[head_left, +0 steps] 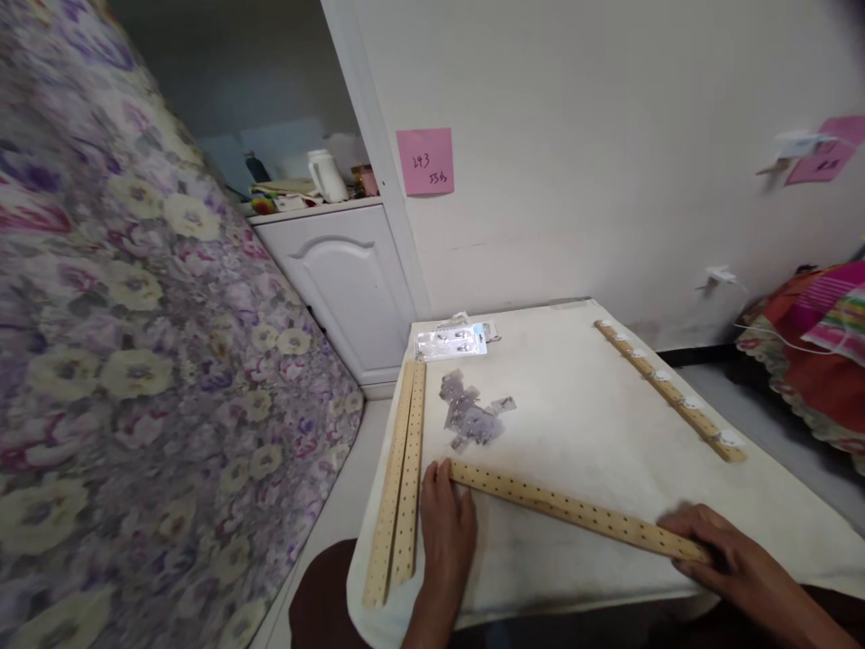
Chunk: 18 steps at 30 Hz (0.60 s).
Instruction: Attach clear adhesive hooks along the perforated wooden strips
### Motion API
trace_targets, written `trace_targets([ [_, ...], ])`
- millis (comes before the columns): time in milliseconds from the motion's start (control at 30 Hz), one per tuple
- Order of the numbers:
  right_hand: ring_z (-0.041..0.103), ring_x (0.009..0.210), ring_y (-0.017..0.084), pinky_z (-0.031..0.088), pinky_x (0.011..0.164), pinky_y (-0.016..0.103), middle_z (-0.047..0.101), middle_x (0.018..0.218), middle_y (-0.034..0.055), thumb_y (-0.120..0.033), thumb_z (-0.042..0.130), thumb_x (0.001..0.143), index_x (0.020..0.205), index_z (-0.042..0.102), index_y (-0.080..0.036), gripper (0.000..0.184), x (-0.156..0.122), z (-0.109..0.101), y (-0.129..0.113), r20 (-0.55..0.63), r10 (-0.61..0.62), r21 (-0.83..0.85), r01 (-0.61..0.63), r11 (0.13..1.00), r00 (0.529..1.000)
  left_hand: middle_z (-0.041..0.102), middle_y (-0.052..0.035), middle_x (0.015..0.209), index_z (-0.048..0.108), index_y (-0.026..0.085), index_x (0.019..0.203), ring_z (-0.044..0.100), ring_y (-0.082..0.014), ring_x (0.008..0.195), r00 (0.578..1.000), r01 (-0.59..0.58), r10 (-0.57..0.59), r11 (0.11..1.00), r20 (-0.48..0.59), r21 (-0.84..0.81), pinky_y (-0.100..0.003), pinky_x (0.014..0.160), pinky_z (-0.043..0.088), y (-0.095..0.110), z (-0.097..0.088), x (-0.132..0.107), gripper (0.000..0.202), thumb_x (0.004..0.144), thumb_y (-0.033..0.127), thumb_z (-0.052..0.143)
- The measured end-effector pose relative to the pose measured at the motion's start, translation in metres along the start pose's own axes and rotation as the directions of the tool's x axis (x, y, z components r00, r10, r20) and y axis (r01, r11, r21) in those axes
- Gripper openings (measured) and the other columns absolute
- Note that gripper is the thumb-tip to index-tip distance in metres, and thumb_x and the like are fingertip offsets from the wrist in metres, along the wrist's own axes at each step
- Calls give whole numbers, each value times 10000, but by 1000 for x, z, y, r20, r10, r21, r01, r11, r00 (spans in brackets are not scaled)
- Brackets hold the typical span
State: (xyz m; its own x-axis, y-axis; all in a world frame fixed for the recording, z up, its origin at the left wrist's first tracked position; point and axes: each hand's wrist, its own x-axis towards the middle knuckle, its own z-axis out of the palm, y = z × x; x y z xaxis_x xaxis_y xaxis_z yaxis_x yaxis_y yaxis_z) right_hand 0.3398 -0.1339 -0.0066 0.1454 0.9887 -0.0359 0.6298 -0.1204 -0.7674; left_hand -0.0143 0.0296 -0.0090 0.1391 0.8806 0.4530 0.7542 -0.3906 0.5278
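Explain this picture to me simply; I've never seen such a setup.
No machine here: a person works bare-handed. The single picture comes from a camera worn on their head, looking forward and down. The right hand grips one end of a holed strip; the left hand touches its other end. On the table, two more holed strips lie at the left, a strip with white pieces along it at the right, and small clear packets in a loose pile, with a clear package behind them.

On table [554, 379], from packets [475, 424]: outer strip [669, 391] lay at 3 o'clock, near strip [574, 511] at 5, 2 paired strips [412, 469] at 9.
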Motion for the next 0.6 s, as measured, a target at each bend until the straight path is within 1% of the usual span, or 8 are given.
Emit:
trace_targets([
  [67, 587, 995, 282, 462, 884, 367, 649, 992, 96, -366, 676, 684, 993, 688, -243, 333, 0, -4, 1, 10, 17, -18, -17, 1000, 1000, 340, -185, 1399, 390, 128, 1325, 312, -309, 1320, 1000, -16, 16, 1000, -15, 27, -542, 1054, 338, -3, 3, -2, 461, 878, 228, 440],
  [133, 588, 989, 278, 464, 873, 358, 648, 1001, 94, -410, 674, 691, 1020, 680, -247, 367, 5, -11, -5, -1, 40, -47, -40, 998, 999, 317, -178, 1416, 386, 138, 1328, 306, -305, 1324, 1000, -11, 11, 1000, -29, 21, -539, 1056, 338, -5, 5, -3, 462, 875, 213, 441],
  [200, 603, 906, 256, 476, 804, 337, 656, 937, 77, -449, 618, 739, 1000, 677, -250, 333, 19, -15, -19, -27, 50, -69, -52, 996, 998, 337, -163, 1403, 391, 157, 1324, 321, -299, 1316, 999, 0, -1, 1000, -33, -7, -538, 1055, 342, -5, 5, -3, 461, 868, 199, 446],
  [267, 600, 781, 222, 471, 710, 311, 652, 827, 52, -452, 553, 787, 931, 674, -242, 282, 42, -14, -40, -14, 23, -64, -23, 998, 1000, 369, -152, 1379, 411, 167, 1308, 342, -295, 1303, 1000, 7, -8, 999, -30, -33, -537, 1054, 346, -5, 4, -2, 450, 860, 189, 454],
  [367, 581, 753, 201, 445, 662, 289, 650, 789, 36, -411, 507, 828, 861, 647, -221, 238, 88, 6, -76, 68, -75, 17, 74, 997, 995, 377, -144, 1373, 435, 169, 1287, 353, -288, 1300, 999, 19, -20, 998, -26, -53, -526, 1055, 352, -5, 2, -2, 436, 852, 176, 457],
  [467, 566, 698, 181, 421, 630, 280, 625, 720, 11, -348, 513, 816, 817, 626, -207, 181, 126, 38, -105, 104, -138, 71, 131, 989, 985, 376, -145, 1382, 439, 161, 1286, 340, -280, 1313, 1000, 27, -28, 998, -5, -48, -508, 1060, 355, -6, 1, -2, 429, 857, 166, 445],
  [533, 556, 676, 173, 404, 608, 271, 618, 728, 9, -339, 586, 763, 827, 628, -201, 158, 136, 58, -116, 190, -154, 22, 153, 988, 970, 383, -148, 1382, 432, 154, 1291, 340, -277, 1315, 1000, 30, -30, 999, -1, -45, -506, 1061, 355, -7, 1, -3, 428, 863, 162, 435],
  [600, 552, 718, 181, 394, 625, 272, 608, 798, 12, -325, 704, 637, 886, 621, -202, 290, 134, 74, -122, 236, -174, -76, 197, 977, 956, 394, -151, 1374, 423, 146, 1297, 350, -273, 1308, 999, 32, -33, 998, -15, -48, -509, 1060, 355, -8, 2, -2, 429, 868, 156, 426],
])
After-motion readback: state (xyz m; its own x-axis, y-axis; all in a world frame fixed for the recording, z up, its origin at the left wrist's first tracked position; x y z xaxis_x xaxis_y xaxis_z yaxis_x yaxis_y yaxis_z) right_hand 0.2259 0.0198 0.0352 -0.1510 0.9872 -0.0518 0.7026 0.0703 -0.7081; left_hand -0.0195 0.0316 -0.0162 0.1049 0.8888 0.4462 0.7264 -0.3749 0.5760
